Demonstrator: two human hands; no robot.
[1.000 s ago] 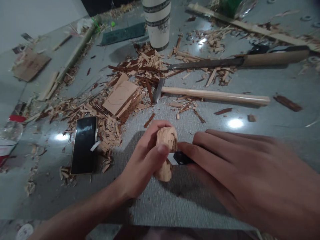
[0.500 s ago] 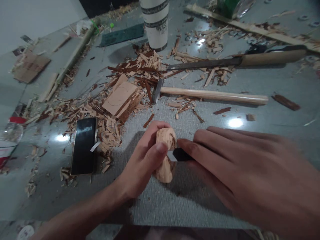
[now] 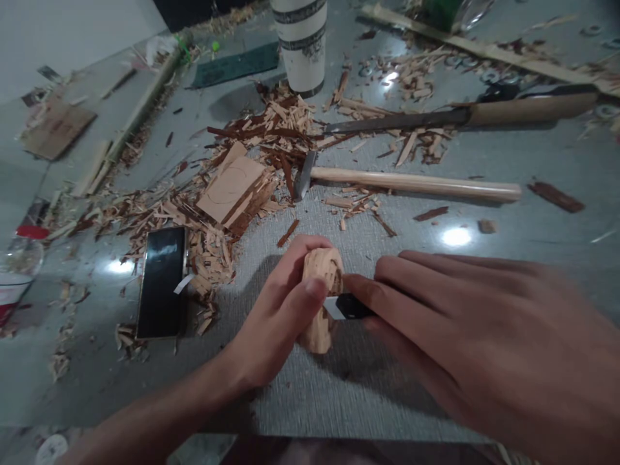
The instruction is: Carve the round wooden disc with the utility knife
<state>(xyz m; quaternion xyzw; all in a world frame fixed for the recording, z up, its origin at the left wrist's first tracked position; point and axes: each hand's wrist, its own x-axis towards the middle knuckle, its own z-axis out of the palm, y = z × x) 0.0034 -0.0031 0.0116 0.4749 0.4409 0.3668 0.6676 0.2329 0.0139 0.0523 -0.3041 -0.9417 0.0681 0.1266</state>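
Note:
Near the front middle of the table, my left hand [image 3: 285, 303] is closed around a pale carved piece of wood [image 3: 317, 332], its thumb lying across the side. The wood is rounded and has rough cut marks on its upper end. My right hand [image 3: 450, 316] grips a utility knife [image 3: 352, 307] with a black body. Its short light blade touches or lies just over the wood, close by my left thumb. Most of the knife's handle is hidden under my right fingers.
Beyond my hands lie a hammer [image 3: 411, 183] and a long wooden-handled blade [image 3: 523, 111]. A phone [image 3: 162, 284] rests at the left. A wood block [image 3: 232, 184] sits among shavings [image 3: 165, 206], and a striped paper cup [image 3: 304, 64] stands behind.
The knife's tip has shifted slightly down and toward me along the wood. My left hand keeps its hold, and the wood has tilted very little.

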